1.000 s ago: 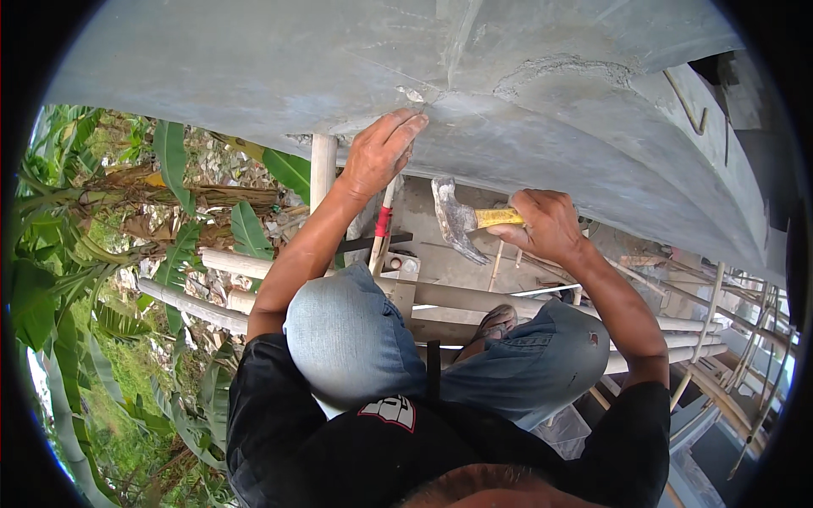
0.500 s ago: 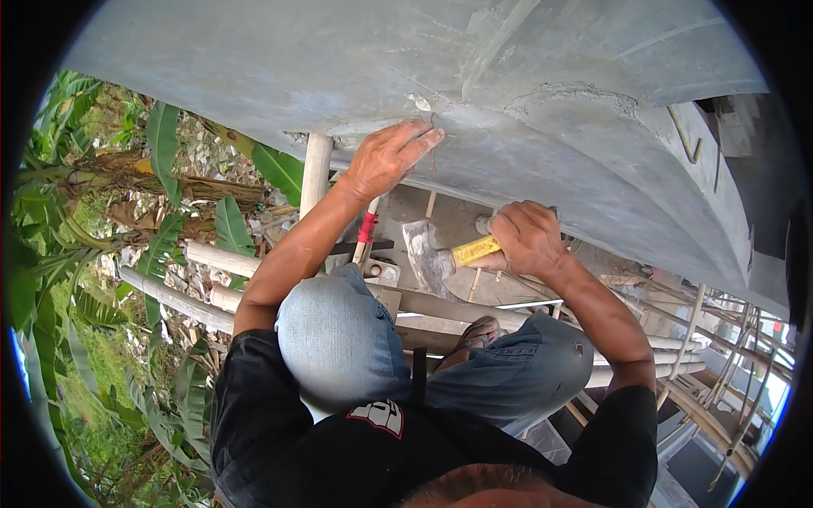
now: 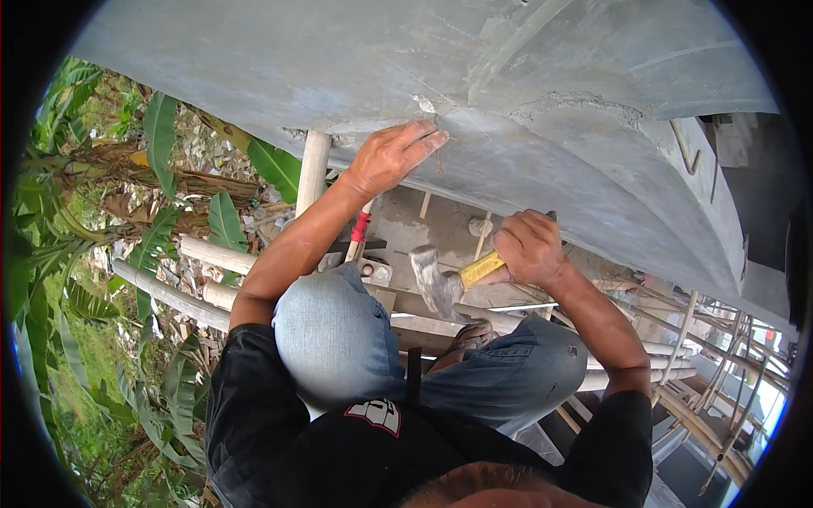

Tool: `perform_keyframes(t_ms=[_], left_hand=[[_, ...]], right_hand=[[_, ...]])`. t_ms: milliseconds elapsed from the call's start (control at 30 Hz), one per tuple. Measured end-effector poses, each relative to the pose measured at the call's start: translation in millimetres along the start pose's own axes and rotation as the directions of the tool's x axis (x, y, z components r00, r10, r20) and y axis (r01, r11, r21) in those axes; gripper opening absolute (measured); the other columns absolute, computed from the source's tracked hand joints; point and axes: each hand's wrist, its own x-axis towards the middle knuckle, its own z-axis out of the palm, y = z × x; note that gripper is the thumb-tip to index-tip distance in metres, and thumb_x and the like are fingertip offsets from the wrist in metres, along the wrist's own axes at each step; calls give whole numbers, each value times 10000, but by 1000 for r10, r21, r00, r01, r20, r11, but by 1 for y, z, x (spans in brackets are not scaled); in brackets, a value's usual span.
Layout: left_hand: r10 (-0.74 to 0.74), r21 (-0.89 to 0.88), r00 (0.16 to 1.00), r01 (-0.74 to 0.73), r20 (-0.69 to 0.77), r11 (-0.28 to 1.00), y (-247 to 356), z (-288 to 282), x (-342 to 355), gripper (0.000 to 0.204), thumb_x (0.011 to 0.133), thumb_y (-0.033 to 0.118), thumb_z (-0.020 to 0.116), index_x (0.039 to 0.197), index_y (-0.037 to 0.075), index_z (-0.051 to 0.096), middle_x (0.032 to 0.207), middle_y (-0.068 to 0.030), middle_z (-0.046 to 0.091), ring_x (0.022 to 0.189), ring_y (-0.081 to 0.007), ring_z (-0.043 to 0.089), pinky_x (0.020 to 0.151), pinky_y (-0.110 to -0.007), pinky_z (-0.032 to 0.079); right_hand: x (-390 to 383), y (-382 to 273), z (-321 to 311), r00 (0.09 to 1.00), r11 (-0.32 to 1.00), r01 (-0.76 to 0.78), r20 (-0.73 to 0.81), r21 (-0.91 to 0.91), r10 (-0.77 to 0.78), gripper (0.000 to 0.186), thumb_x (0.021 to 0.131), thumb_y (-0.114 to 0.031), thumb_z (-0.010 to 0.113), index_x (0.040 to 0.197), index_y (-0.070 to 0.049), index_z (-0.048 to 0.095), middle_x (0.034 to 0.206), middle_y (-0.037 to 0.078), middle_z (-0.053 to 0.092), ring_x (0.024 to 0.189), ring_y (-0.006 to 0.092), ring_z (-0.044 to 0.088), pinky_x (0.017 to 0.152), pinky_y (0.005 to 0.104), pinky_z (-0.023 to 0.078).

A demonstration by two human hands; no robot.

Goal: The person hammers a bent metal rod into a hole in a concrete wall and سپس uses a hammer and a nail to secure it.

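My right hand [image 3: 532,247] is wrapped round the yellow handle of a hammer [image 3: 438,284]. Its worn, pale-spattered metal head hangs over the gap between my knees and the wall, apart from the wall. My left hand [image 3: 391,157] is up at the grey cement wall [image 3: 339,76], thumb and fingers pinched together. A thin brownish wire or nail [image 3: 439,161] shows at the fingertips; its gripped part is hidden. Just above the fingers, the wall has a small pale chipped spot [image 3: 423,103].
A bamboo pole [image 3: 313,169] stands close to my left forearm. More bamboo poles [image 3: 174,295] run beneath me and to the left, above rubble and banana plants [image 3: 159,131]. A bent metal bar [image 3: 684,148] sticks out at the right end of the wall, with scaffolding [image 3: 720,381] below.
The hammer has dropped slightly, its head tipping down toward my knees. My left hand keeps its pinch at the same spot on the wall, and the view has shifted a little.
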Motion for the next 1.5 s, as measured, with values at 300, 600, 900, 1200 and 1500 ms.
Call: perform_keyframes(t_ms=[300, 600, 900, 1200, 1500], left_hand=[[-40, -20, 999, 40, 8, 999, 3, 2, 2, 623, 628, -68, 682, 1213, 136, 619, 1085, -100, 640, 950, -292, 661, 776, -368, 583], [-5, 10, 1000, 5, -8, 1000, 1, 1, 5, 588, 649, -51, 667, 1209, 120, 621, 1108, -94, 628, 932, -279, 660, 779, -359, 582], [26, 104, 998, -32, 56, 994, 8, 11, 4, 471, 723, 20, 621, 1183, 122, 628, 1126, -70, 603, 935, -258, 656, 768, -346, 582], [15, 23, 1000, -16, 17, 1000, 11, 12, -5, 426, 759, 33, 607, 1178, 108, 612, 1133, -76, 588, 939, -253, 658, 764, -330, 582], [1, 19, 1000, -1, 11, 1000, 6, 11, -3, 437, 761, 21, 611, 1190, 100, 594, 1144, -84, 581, 935, -263, 660, 768, -341, 586]], right_hand=[[-4, 8, 7, 999, 1000, -18, 32, 1, 18, 542, 720, -578, 729, 659, -93, 493, 579, 54, 526, 466, 230, 537, 455, 356, 462], [-16, 30, 17, 977, 981, -167, 120, -97, 178, 537, 704, -554, 726, 685, -67, 501, 602, 67, 500, 507, 277, 527, 473, 383, 430], [-46, 22, 16, 961, 975, -220, 167, -29, 222, 543, 737, -578, 704, 685, -71, 515, 592, 89, 533, 506, 281, 552, 475, 389, 439], [-55, 13, 12, 955, 975, -223, 198, -7, 220, 524, 732, -567, 719, 728, -63, 574, 598, 89, 553, 515, 279, 565, 487, 388, 459], [-22, 1, -4, 997, 996, -42, 65, 76, 37, 510, 752, -537, 715, 697, -59, 544, 593, 82, 545, 508, 267, 560, 478, 371, 456]])
